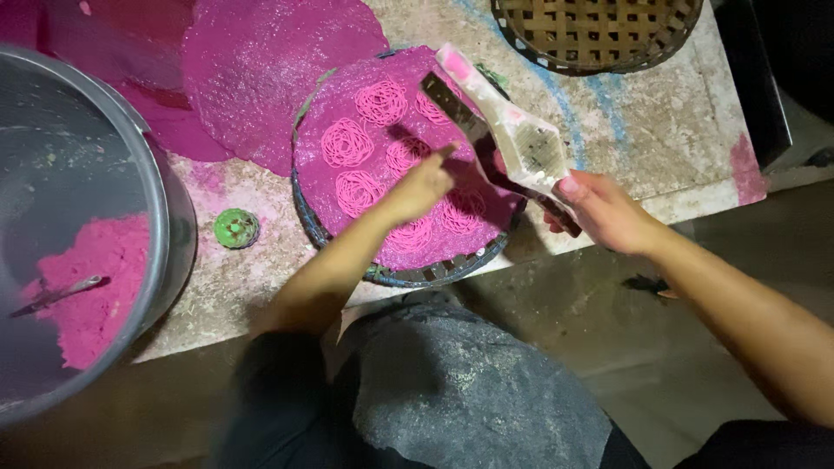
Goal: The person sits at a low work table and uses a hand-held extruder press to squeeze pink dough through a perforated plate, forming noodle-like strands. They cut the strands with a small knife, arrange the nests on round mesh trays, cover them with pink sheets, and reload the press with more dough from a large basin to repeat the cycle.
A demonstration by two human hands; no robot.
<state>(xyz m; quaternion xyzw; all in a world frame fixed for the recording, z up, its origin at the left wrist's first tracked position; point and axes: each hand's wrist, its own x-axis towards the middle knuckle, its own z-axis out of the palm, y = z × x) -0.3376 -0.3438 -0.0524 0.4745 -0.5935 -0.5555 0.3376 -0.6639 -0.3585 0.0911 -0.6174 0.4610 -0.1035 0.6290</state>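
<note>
Presently right hand fingers grip a pale press; left hand fingers, bunched, touch pink noodle coils

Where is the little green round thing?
In the head view, the small green round thing sits on the table's left side, between the big metal pot and the woven tray.

- A round woven tray sits mid-worktop, with a cloth spread on it and noodle coils lying on the cloth.
- The left hand rests over the coils near the tray's middle.
- The right hand, at the tray's right edge, holds a press tool slanting over the tray.
- More cloths lie behind and left of the tray.
- A large pot stands at the far left, holding dough with a spoon on it.
- A small cap lies between pot and tray.
- A basket sits behind, to the right.
</note>
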